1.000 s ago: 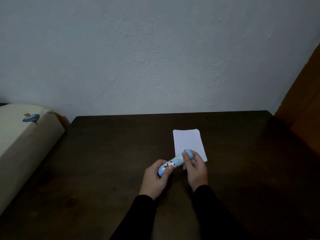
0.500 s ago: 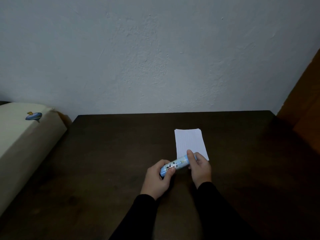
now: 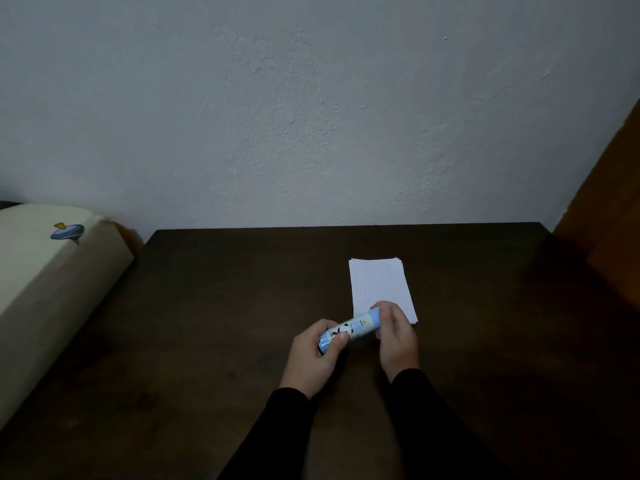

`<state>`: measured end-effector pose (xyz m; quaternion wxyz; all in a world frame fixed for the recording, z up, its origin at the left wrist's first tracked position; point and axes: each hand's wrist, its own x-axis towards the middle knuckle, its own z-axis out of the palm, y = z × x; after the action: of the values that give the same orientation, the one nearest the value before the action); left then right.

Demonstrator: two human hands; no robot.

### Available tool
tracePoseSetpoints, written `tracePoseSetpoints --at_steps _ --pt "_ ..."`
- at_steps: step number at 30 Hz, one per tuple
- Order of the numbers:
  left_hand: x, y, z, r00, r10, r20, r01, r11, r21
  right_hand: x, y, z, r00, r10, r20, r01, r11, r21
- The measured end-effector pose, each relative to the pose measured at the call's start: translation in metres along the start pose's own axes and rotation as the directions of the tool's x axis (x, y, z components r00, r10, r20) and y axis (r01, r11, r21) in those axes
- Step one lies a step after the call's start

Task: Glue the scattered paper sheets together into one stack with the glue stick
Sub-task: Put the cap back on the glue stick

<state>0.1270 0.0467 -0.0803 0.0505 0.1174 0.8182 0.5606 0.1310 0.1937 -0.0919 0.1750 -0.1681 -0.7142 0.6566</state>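
Observation:
A light blue glue stick with a panda picture lies tilted between both hands, just above the dark wooden table. My left hand grips its lower left end. My right hand wraps its fingers around the upper right end, where the cap is. Behind the right hand, a neat stack of white lined paper sheets lies flat on the table; its near edge is hidden by my fingers.
A cream padded cushion with a small blue print lies beside the table's left edge. A grey wall runs along the far edge. An orange-brown wooden panel stands at the right.
My right hand has closed further over the cap end of the glue stick, now covering its tip. The left hand and the paper stack have stayed in place.

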Motion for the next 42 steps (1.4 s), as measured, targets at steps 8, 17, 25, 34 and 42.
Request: tracePoseSetpoints --at_steps 8,17,25,34,42 --pt "0.0 -0.004 0.001 0.994 0.112 -0.013 -0.11 0.989 0.096 0.006 -0.004 -0.001 0.997 0.047 -0.056 -0.047 0.999 -0.014" --pt "0.001 -0.003 -0.001 0.997 0.077 0.002 -0.077 0.997 0.003 -0.004 -0.003 0.005 0.991 0.071 -0.117 -0.054 0.988 0.144" --pt "0.001 -0.003 0.0 0.999 0.033 -0.02 -0.034 0.999 -0.025 -0.002 0.003 0.002 0.994 -0.106 0.031 0.108 0.993 -0.046" --pt "0.002 -0.005 0.0 0.998 0.062 0.002 -0.062 0.996 0.068 0.002 -0.006 0.001 0.998 -0.008 -0.057 -0.005 0.973 -0.23" --pt "0.001 0.0 -0.002 1.0 0.025 -0.006 -0.025 0.997 -0.066 -0.006 -0.005 0.008 0.981 0.164 -0.102 -0.15 0.98 0.131"
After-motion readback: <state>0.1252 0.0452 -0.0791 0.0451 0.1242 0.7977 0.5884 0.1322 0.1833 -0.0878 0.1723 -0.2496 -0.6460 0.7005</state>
